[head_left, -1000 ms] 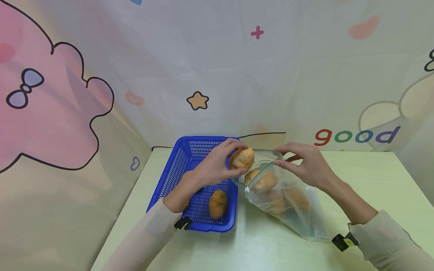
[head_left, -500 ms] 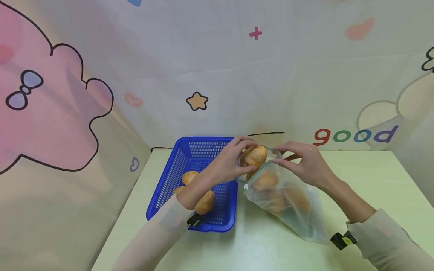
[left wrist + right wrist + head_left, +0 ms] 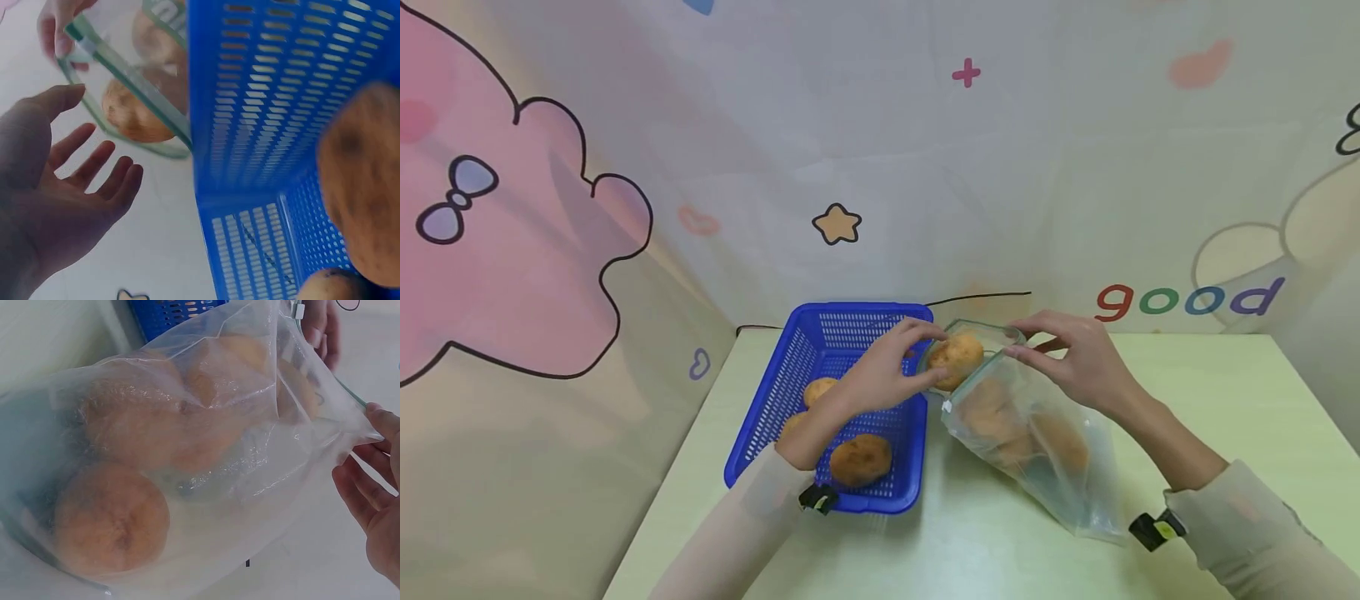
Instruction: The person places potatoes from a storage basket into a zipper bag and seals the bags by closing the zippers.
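From the left, I see a blue, rectangular, perforated plastic basket by the back left corner of the pale table, with three visible brown, oval potatoes in it; more may hide under the arm. Over its right rim, the left hand is free, fingers relaxed and apart from a tan, rounded potato resting in the mouth of one translucent, green-edged zip bag. Inside I count at least three others through the cloudy film; the exact number I cannot tell. Near the table's back edge, the right hand pinches the mouth's edge. I judge this as the loading step; the next move calls for a gentle push inward, mouth held wide.
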A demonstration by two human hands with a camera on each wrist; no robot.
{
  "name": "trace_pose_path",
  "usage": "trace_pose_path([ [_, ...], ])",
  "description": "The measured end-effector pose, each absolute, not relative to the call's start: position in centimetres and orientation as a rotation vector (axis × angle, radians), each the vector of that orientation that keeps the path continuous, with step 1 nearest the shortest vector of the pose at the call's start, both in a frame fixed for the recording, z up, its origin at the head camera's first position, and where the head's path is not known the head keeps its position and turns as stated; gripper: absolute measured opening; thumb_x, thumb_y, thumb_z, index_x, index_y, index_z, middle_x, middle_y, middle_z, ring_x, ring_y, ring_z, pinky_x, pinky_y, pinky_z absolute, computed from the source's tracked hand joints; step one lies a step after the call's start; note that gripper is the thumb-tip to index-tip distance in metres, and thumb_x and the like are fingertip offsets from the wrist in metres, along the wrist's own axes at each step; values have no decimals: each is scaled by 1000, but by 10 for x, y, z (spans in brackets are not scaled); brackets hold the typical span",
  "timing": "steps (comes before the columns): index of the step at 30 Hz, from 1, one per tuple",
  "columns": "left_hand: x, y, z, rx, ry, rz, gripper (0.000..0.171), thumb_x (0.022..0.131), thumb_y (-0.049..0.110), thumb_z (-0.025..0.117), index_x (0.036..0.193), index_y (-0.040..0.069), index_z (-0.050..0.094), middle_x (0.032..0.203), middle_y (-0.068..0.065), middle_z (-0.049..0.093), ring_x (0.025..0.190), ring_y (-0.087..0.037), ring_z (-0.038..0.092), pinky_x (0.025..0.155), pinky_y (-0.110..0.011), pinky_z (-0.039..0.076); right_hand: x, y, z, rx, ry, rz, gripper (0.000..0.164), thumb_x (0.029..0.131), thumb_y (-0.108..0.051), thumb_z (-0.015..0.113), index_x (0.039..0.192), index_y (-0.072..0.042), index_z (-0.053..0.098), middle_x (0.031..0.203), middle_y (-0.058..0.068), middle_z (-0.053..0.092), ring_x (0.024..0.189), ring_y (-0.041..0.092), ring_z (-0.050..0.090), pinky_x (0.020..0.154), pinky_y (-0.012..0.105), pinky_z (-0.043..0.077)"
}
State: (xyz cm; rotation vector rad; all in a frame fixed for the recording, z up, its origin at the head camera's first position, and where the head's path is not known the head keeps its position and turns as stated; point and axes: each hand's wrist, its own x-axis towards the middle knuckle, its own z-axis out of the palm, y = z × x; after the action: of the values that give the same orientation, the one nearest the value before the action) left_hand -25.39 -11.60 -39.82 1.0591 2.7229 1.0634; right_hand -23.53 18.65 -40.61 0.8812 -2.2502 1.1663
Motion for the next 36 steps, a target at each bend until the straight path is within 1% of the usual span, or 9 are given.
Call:
trace_pose_path([
  [5, -254, -128, -402, 861, 2640, 903, 89, 94, 13, 78, 166, 5, 26, 158, -19, 42, 141, -34, 51, 113, -45, 49, -236, 190, -404, 876, -2245, 1181, 30, 82, 2, 89, 110, -7, 80, 97, -4, 77, 85, 8, 72, 74, 17, 60],
  [7, -253, -125, -404, 790, 2604, 842, 99, 93, 11, 80, 169, 4, 16, 159, -21, 43, 138, -35, 55, 107, -41, 53, -236, 192, -403, 871, -2253, 1185, 29, 83, 1, 89, 110, -7, 80, 97, -4, 78, 86, 10, 73, 76, 17, 60],
  [10, -254, -116, -407, 733, 2608, 790, 102, 93, 10, 82, 168, 1, 13, 152, -22, 50, 127, -33, 63, 95, -36, 59, -235, 195, -403, 831, -2284, 1155, 28, 84, -3, 89, 110, -8, 80, 99, -4, 79, 88, 10, 74, 80, 14, 57],
  [14, -255, -108, -405, 695, 2682, 714, 92, 93, 13, 83, 165, 0, 28, 140, -17, 59, 116, -26, 66, 91, -33, 59, -233, 199, -404, 761, -2317, 1090, 27, 84, -9, 90, 109, -10, 81, 100, -5, 79, 92, 10, 73, 83, 9, 50],
  [20, -258, -107, -405, 796, 2698, 703, 66, 94, 19, 83, 148, -2, 53, 120, -9, 61, 108, -20, 64, 93, -29, 56, -231, 201, -404, 751, -2297, 1093, 29, 84, -7, 90, 110, -12, 80, 101, -6, 78, 93, 9, 71, 85, 16, 54],
  [25, -251, -106, -399, 973, 2704, 871, 46, 96, 19, 76, 135, 0, 62, 111, -9, 58, 95, -18, 57, 81, -26, 52, -221, 210, -397, 724, -2258, 1085, 33, 81, -2, 91, 110, -11, 80, 100, -4, 78, 90, 8, 70, 84, 14, 51],
  [29, -245, -104, -378, 1096, 2718, 1019, 31, 97, 17, 74, 124, 3, 64, 110, -8, 55, 89, -18, 54, 72, -25, 51, -210, 225, -381, 657, -2236, 1131, 31, 82, 2, 89, 109, -10, 80, 97, -4, 78, 88, 2, 69, 81, 11, 48],
  [32, -244, -103, -356, 1178, 2726, 1123, 25, 100, 14, 71, 121, 4, 61, 107, -7, 54, 86, -19, 55, 69, -24, 51, -206, 237, -367, 641, -2185, 1323, 24, 88, 7, 82, 110, -2, 79, 97, -5, 78, 87, 2, 70, 80, 11, 51],
  [36, -245, -102, -325, 1299, 2741, 1220, 29, 103, 12, 70, 129, 4, 59, 109, -6, 58, 89, -18, 57, 72, -25, 56, -206, 250, -350, 690, -1960, 1734, 20, 92, 15, 72, 112, 14, 71, 101, 2, 81, 90, 12, 74, 78, 16, 58],
])
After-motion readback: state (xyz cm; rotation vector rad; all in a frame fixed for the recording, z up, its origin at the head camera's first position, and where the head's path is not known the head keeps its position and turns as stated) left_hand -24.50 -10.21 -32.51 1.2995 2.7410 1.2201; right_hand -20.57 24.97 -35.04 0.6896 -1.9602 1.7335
